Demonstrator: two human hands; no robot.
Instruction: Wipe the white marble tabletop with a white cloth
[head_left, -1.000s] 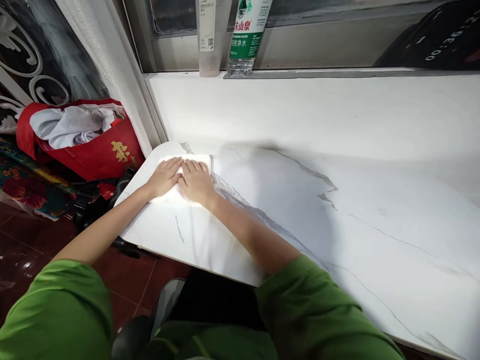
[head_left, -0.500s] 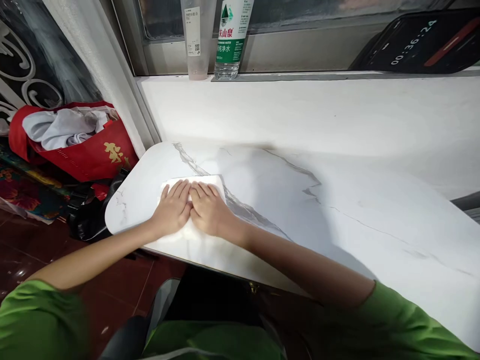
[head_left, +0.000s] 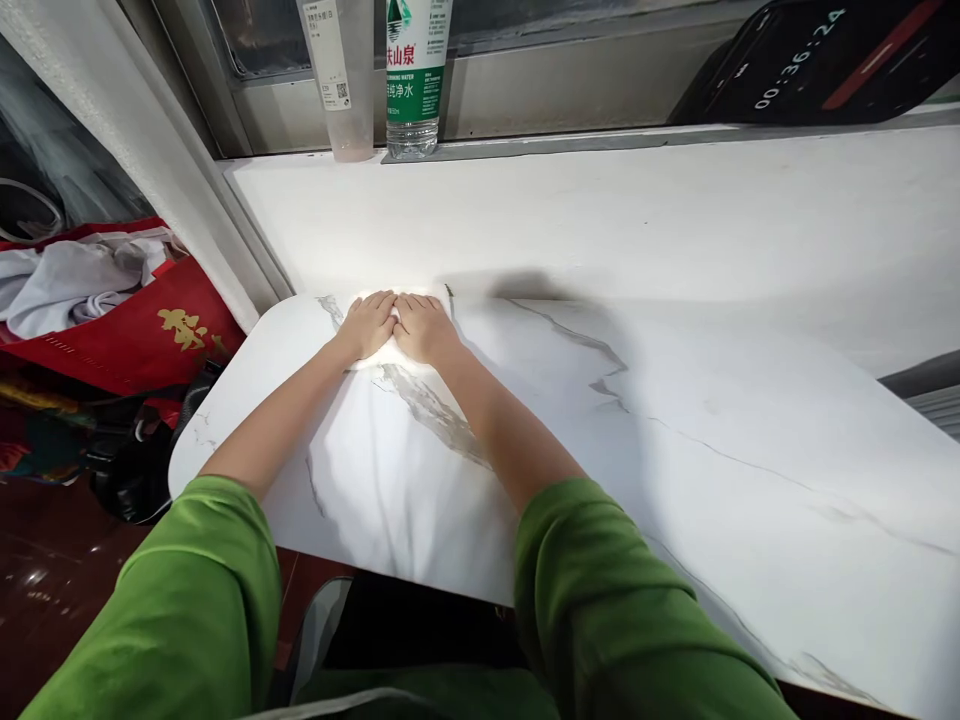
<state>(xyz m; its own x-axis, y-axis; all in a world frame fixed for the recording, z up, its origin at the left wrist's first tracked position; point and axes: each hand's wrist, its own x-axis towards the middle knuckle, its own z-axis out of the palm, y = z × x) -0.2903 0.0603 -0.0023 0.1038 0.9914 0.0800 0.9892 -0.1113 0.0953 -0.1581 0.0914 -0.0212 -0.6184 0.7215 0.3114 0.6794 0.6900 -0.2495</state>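
My left hand (head_left: 369,326) and my right hand (head_left: 424,328) lie side by side, thumbs close together, at the far edge of a white marble-patterned table (head_left: 570,400). Both palms face down with fingers stretched forward, pressing flat on a white cloth (head_left: 387,357). Most of the cloth is hidden beneath the hands; whether it is fabric or paper I cannot tell. Its far edge comes up close to the white wall.
On the ledge above the wall stand a translucent container (head_left: 349,110) and a green-labelled water bottle (head_left: 415,95). A phone (head_left: 825,65) showing a timer leans at the right. Left of the table are a curtain (head_left: 127,120) and a red bag (head_left: 150,330) holding white cloth.
Both hands have slid the cloth away from me, from the near left part of the table to its far edge. My arms are stretched further forward, and the view has shifted slightly.
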